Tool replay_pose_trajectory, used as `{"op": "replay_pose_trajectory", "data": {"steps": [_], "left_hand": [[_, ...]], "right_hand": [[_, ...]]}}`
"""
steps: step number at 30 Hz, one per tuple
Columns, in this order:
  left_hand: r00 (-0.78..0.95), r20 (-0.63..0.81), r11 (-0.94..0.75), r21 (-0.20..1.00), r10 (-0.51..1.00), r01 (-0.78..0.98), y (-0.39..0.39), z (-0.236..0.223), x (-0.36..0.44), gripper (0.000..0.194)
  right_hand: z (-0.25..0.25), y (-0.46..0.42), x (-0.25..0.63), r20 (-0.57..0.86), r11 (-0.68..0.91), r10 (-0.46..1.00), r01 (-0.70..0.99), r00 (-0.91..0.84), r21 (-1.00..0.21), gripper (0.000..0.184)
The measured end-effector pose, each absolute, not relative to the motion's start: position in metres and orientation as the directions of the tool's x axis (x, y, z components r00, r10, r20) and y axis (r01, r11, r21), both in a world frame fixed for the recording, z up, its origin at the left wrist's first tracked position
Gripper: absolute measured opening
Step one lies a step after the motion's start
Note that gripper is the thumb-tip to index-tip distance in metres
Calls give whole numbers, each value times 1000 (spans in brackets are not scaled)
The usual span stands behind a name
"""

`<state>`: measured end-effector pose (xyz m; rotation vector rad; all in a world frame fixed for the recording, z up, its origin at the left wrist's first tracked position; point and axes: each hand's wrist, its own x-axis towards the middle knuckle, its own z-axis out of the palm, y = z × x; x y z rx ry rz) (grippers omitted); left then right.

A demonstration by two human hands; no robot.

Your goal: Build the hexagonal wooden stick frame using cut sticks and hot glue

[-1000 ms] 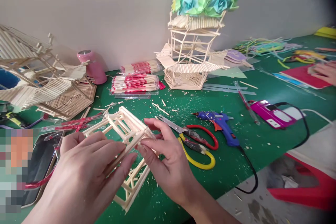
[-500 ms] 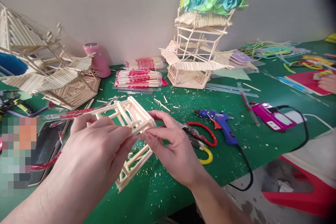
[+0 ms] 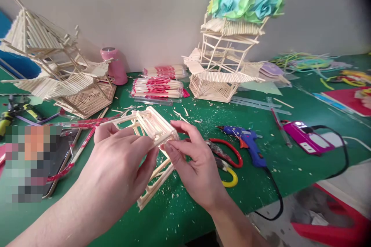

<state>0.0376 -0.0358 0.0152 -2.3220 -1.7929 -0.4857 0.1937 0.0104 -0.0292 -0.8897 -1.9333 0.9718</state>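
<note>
Both hands are on a small open frame of pale wooden sticks (image 3: 158, 121), tilted above the green table. My left hand (image 3: 124, 162) is closed over its near left side, fingers pressed on a stick along the near edge. At the right corner of the frame, my right hand (image 3: 194, 158) pinches with thumb and fingers. The exact piece under the fingertips is partly hidden. Beside my right hand lie scissors with red and yellow handles (image 3: 232, 177). A blue glue gun (image 3: 246, 141) rests on its side farther right.
Stick pavilions stand at the left (image 3: 87, 98) and back (image 3: 214, 85), the latter topped with folded paper. Packs of sticks (image 3: 158, 87), a pink bottle (image 3: 117, 67), a phone (image 3: 62, 154) and a magenta power strip (image 3: 307, 137) surround the work. Another person's hand (image 3: 365, 96) shows far right.
The view has shifted, so most things sit slightly farther right. My hands keep hold of the stick frame, with little change in grip.
</note>
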Motion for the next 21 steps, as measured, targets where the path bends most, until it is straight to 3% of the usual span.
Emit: {"op": "replay_pose_trajectory", "data": {"steps": [21], "left_hand": [[271,425,-326,62,864,943,-34,11,31,33]], "right_hand": [[-28,9,186,332,451,846,229,-417,-862,23]]}}
